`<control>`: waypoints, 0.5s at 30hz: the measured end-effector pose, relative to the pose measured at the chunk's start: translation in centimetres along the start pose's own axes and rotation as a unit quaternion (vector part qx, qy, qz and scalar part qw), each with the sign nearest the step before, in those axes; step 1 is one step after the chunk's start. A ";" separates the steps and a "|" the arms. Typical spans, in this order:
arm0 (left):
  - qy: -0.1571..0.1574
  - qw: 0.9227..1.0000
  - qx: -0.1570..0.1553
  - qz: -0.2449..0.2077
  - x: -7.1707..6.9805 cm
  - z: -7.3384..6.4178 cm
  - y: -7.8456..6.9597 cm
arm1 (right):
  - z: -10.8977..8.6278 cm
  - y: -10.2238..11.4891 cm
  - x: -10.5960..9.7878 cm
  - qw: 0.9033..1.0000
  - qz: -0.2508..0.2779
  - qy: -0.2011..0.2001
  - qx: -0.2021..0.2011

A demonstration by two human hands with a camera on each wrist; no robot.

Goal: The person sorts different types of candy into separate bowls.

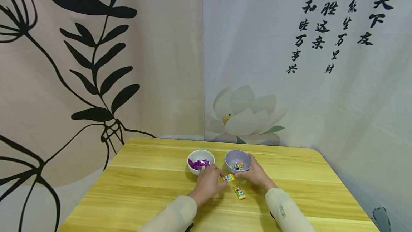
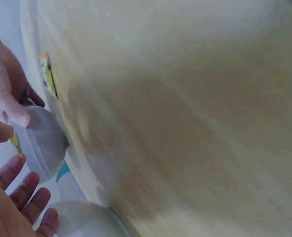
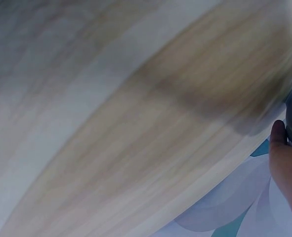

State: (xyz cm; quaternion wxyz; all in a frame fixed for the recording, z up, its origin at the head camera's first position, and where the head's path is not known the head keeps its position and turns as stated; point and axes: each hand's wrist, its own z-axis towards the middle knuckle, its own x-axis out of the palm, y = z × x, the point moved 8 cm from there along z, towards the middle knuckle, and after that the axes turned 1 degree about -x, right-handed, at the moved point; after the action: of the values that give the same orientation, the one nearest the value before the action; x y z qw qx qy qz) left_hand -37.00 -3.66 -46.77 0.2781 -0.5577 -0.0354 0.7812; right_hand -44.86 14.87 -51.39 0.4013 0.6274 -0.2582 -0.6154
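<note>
Between the thumb and index finger of my left hand (image 1: 210,184) is a yellow wrapped candy (image 1: 228,177), pinched just in front of the light purple bowl (image 1: 237,156). The left wrist view shows this candy (image 2: 16,144) beside the bowl's outer wall (image 2: 47,140), with the other fingers spread. My right hand (image 1: 256,174) grips the purple bowl by its right side, thumb at the front. Yellow wrapped candies (image 1: 237,166) lie inside that bowl. Another yellow candy (image 1: 239,192) lies on the table between my forearms. Only part of my right hand (image 3: 286,168) shows in the right wrist view.
A white bowl (image 1: 192,170) holding several purple wrapped candies (image 1: 199,164) stands left of the purple one, close behind my left hand. Both bowls are on a wooden table (image 1: 145,174). Behind the table's far edge hangs a printed cloth backdrop (image 1: 170,63).
</note>
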 end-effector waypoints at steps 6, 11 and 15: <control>-0.011 1.000 -0.005 0.008 -0.3 1.2 -0.2 | 0.0 0.1 0.0 1.000 -0.001 -0.002 -0.003; -0.022 1.000 -0.007 0.018 -0.9 2.4 -0.4 | 0.0 0.3 0.0 1.000 0.020 -0.002 -0.015; -0.029 0.999 -0.015 0.018 -1.3 3.6 -0.3 | 0.0 0.4 0.1 0.999 0.028 0.001 -0.021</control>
State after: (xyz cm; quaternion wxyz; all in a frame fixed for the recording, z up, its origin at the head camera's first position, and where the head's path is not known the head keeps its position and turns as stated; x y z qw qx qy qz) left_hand -39.83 -3.08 -44.18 0.2544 -0.5396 -0.0452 0.8013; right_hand -44.83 14.61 -51.13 0.4320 0.6120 -0.2624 -0.6082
